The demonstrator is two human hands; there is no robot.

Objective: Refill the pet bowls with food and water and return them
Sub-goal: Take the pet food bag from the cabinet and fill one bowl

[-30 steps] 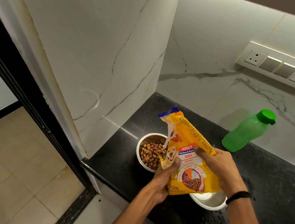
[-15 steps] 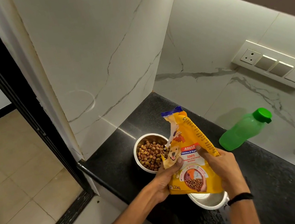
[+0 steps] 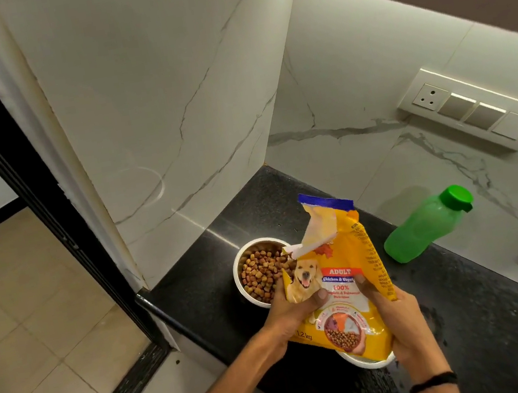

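Note:
A yellow dog food bag (image 3: 342,271) with a torn-open top is held upright above the black counter (image 3: 484,323). My left hand (image 3: 290,311) grips its left side and my right hand (image 3: 394,314) grips its right side. Behind the bag to the left stands a steel bowl (image 3: 258,273) filled with brown kibble. A second steel bowl (image 3: 364,362) sits under the bag, mostly hidden by it. A green capped water bottle (image 3: 427,224) stands on the counter to the right, against the wall.
White marble walls close the counter at the back and left, forming a corner. A socket and switch panel (image 3: 465,108) is on the back wall. The counter's front edge (image 3: 182,322) drops to a tiled floor (image 3: 31,320) past a black door frame.
The bag has stayed upright in both hands, shifting only slightly. The camera has moved a little; bowls and bottle have stayed put.

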